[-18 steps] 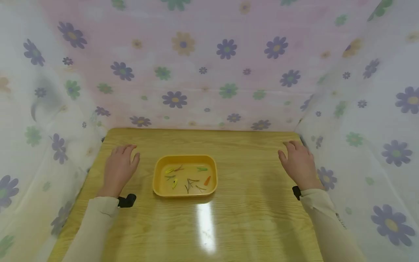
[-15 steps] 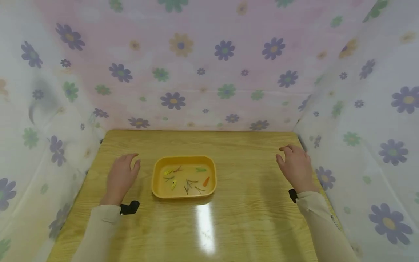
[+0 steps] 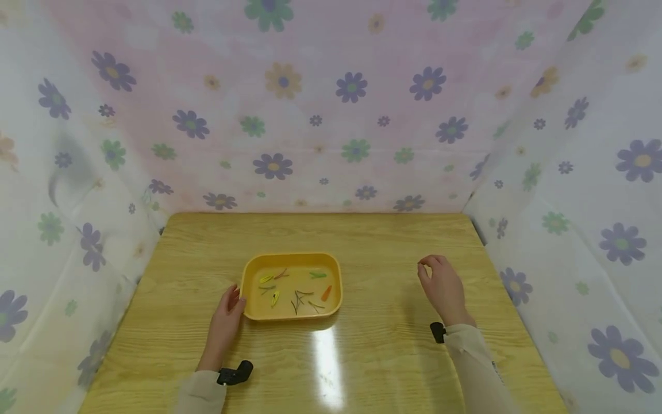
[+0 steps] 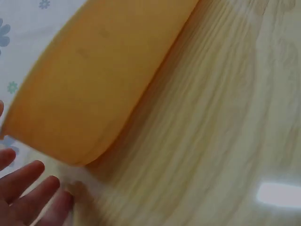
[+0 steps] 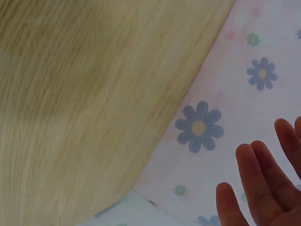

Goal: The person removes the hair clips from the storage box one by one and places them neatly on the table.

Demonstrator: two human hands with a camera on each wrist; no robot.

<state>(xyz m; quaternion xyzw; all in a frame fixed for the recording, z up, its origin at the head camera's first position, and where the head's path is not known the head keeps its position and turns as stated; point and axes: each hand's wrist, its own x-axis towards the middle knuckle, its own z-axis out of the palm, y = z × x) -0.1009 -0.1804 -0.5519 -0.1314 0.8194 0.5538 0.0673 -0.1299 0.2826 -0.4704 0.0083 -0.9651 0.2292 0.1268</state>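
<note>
A yellow rectangular tray (image 3: 292, 317) stands left of the table's middle, with several small thin items inside. Among them are a yellow clip-like piece (image 3: 275, 298), an orange tapered piece (image 3: 326, 293), a green forked piece (image 3: 318, 275) and brown V-shaped slivers (image 3: 300, 298). My left hand (image 3: 227, 313) is at the tray's left end, fingertips right at the rim. In the left wrist view its fingers (image 4: 35, 188) are spread loosely beside the tray's outer wall. My right hand (image 3: 443, 287) hovers over the table's right side, fingers relaxed and slightly bent, holding nothing.
The wood-grain table (image 3: 383, 356) carries a bright light reflection in front of the tray. Flower-patterned cloth (image 3: 351, 121) hangs behind it and on both sides. A black wrist mount (image 3: 235, 374) sticks out beside my left cuff, another on the right.
My left hand has come right and nearer to me, from beyond the tray's left side to its rim. My right hand has moved left and nearer to me. The tray stays in place.
</note>
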